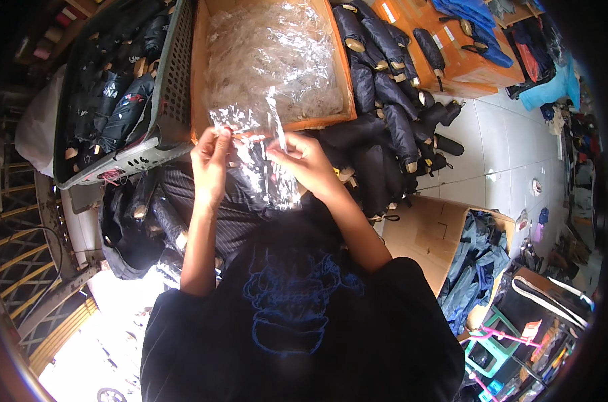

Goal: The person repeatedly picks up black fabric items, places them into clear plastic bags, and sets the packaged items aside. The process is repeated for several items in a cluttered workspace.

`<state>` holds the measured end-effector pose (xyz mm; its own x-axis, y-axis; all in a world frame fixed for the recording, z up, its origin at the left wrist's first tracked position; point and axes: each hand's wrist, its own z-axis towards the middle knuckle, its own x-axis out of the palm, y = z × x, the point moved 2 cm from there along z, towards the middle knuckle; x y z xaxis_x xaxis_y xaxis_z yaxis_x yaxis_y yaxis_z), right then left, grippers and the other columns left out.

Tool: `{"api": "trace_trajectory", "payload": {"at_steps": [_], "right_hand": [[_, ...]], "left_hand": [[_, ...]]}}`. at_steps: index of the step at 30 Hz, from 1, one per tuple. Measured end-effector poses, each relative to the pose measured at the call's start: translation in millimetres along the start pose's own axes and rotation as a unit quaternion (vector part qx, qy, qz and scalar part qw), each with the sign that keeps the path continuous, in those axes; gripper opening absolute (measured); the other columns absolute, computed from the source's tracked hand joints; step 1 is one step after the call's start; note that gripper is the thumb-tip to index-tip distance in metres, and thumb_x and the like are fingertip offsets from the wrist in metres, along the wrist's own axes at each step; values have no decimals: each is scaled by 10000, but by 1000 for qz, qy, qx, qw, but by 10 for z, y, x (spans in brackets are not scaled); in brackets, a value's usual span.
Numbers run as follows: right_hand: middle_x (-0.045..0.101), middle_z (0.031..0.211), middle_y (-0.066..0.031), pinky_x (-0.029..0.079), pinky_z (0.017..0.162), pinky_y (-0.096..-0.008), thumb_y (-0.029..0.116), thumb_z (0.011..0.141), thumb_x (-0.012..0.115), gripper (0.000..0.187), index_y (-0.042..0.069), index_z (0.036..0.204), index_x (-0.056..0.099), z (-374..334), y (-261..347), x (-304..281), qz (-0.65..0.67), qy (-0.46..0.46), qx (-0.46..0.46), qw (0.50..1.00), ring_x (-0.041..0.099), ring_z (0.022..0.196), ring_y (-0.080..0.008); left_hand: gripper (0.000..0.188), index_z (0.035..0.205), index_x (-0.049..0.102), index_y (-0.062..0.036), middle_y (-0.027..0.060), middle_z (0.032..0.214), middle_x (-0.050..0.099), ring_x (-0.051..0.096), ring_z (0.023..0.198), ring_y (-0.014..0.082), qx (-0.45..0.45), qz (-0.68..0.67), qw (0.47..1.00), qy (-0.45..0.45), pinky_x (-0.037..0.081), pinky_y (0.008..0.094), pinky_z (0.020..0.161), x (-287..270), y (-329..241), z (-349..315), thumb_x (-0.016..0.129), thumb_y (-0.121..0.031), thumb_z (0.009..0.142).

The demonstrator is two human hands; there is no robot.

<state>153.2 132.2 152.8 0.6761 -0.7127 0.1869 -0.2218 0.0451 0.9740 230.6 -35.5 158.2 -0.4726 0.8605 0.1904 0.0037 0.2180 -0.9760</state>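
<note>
A clear, shiny plastic bag (254, 161) is stretched between my two hands, above my lap. My left hand (211, 159) pinches its left side between thumb and fingers. On the other side, my right hand (302, 162) grips the bag with fingers closed on it. Just beyond my hands stands an open cardboard box (198, 74) filled with many clear plastic bags (270, 57). Folded dark umbrellas (388, 100) in sleeves lie heaped to the right of my right hand.
A grey plastic crate (176, 87) full of folded black umbrellas (126, 104) stands at the left. An open carton (424, 231) holds dark blue-grey fabric at the lower right. Taped orange-brown boxes (461, 57) stand at the far right on white tiles (478, 147), with a green stool (495, 348) nearer.
</note>
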Motion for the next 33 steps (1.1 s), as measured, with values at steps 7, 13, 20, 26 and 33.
{"api": "trace_trajectory", "payload": {"at_steps": [7,13,20,26,33], "right_hand": [[611,677,-53,412,407,-221,127,907,656,144,-11,896,619,-14,-123,-90,54,-133,46,989,606,521,-109],[587,645,-36,354,361,-209,119,905,654,125,-3,890,631,43,-157,-131,71,-209,15,975,505,429,-65],[604,661,-30,359,408,-187,117,902,658,132,-3,847,647,117,-131,-247,11,-212,-5,977,468,458,-34],[621,716,-34,397,466,-194,141,951,599,138,13,955,650,181,-237,-68,-58,-2,-28,998,516,534,-35],[650,1050,-166,510,803,-456,470,869,624,549,2,1151,569,27,-395,139,-645,-73,43,760,630,953,-351]], "left_hand": [[208,1112,604,14,47,887,682,645,733,125,-124,47,979,154,531,257,611,-19,304,-237,630,-64,920],[130,1004,610,18,52,753,636,597,580,110,-147,-80,979,113,512,240,544,-52,368,-367,638,-76,918],[168,1049,601,3,56,754,644,604,611,129,-164,-32,974,153,517,261,592,-228,496,-472,618,-120,936],[225,1074,635,13,62,879,678,628,739,117,-131,-19,990,48,532,263,676,-121,317,-322,621,-168,941],[256,1122,634,-2,29,900,671,626,772,96,-109,3,990,-91,509,245,660,-563,483,-304,609,-189,950]]}}
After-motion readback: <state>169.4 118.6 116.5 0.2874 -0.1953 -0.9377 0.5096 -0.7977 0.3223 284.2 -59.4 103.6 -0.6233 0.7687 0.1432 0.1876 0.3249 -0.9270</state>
